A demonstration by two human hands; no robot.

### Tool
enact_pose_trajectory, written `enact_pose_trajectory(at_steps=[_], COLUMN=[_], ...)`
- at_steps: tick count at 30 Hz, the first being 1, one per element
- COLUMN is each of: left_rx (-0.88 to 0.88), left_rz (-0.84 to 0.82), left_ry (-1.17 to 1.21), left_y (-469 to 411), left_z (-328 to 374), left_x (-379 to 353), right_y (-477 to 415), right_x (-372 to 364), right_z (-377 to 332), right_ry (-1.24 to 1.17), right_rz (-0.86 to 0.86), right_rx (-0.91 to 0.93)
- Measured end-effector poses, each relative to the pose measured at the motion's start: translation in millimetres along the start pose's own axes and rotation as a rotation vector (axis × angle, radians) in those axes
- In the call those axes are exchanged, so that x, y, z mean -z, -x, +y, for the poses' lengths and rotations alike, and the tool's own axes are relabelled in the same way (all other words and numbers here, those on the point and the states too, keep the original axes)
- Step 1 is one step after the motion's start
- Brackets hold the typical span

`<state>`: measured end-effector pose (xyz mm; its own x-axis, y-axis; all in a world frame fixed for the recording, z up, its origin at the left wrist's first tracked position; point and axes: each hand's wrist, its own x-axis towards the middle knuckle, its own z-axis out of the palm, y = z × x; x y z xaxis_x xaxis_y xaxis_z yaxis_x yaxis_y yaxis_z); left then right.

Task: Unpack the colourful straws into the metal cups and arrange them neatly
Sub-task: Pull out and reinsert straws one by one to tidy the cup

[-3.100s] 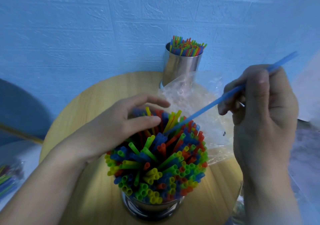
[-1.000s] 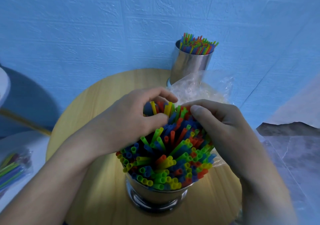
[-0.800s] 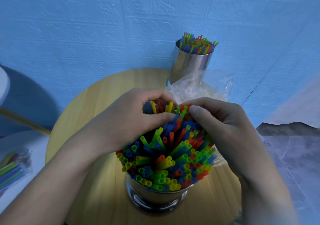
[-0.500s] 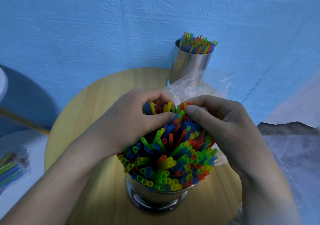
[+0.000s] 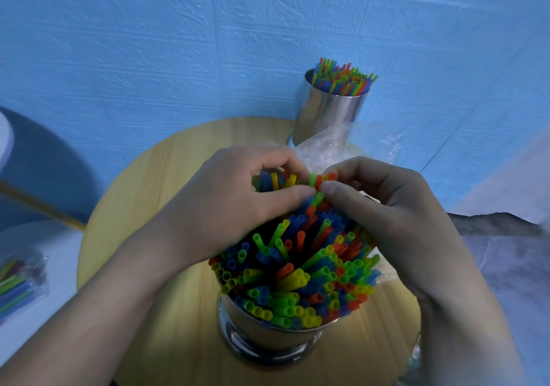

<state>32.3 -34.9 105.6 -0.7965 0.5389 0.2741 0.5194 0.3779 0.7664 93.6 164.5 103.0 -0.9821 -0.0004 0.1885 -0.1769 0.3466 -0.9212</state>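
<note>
Left hand (image 5: 235,207) and right hand (image 5: 390,207) now pinch straws (image 5: 316,180) in the cup (image 5: 268,341). The right's single straw is gone: probably tidying.

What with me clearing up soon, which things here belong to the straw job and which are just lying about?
In the job: near metal cup; its straws, gripped by left hand and right hand; far metal cup, already filled; bagged straws at left.
Lying about: crumpled clear bag; yellow stick.

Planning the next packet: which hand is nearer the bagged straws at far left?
Left. The left hand is right of the bagged straws; the right hand is farther right.
</note>
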Motion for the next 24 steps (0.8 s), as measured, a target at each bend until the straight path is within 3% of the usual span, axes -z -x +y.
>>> enact_pose_trajectory(at_steps=[24], left_rx=[-0.017], left_rz=[-0.117], left_ry=[0.065], left_y=[-7.0], left_z=[4.6], left_x=[14.6], right_y=[-4.1], right_x=[0.1], right_z=[-3.7], right_ry=[-0.042], right_rz=[0.025], right_rx=[0.106])
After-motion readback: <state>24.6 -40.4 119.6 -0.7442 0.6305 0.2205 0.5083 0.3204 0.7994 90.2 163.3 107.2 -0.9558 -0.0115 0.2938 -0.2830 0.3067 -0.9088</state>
